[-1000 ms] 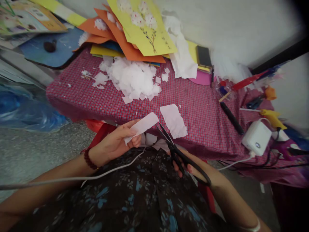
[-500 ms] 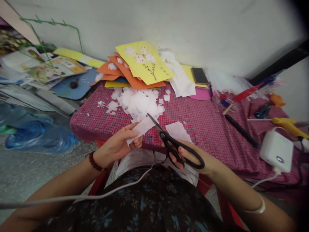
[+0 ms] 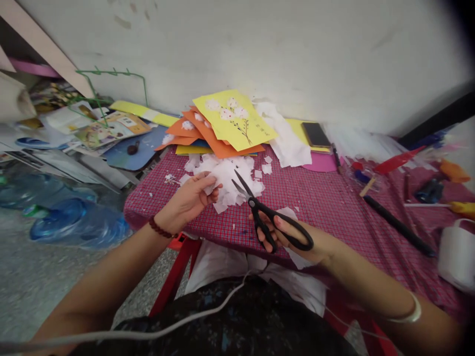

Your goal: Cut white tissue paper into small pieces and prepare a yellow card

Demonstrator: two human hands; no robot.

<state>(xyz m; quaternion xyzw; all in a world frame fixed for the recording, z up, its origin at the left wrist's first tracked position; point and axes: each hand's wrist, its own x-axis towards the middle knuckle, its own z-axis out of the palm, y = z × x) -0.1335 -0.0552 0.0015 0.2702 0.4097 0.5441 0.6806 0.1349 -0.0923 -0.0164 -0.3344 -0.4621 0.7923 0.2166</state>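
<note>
Scissors (image 3: 253, 203) moved forward, held in right hand (image 3: 282, 239).

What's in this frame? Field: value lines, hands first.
left hand: over the heap of white paper scraps; any scrap in its fingers blends with the heap
right hand: gripping black-handled metal scissors
blades: parted, pointing away from the person
surface: red checked cloth
behind heap: yellow paper card with painted blossoms, atop orange paper sheets
right of card: black rectangular phone

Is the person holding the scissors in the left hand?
No, the black-handled scissors are in the right hand, with its fingers at their handles.
</note>
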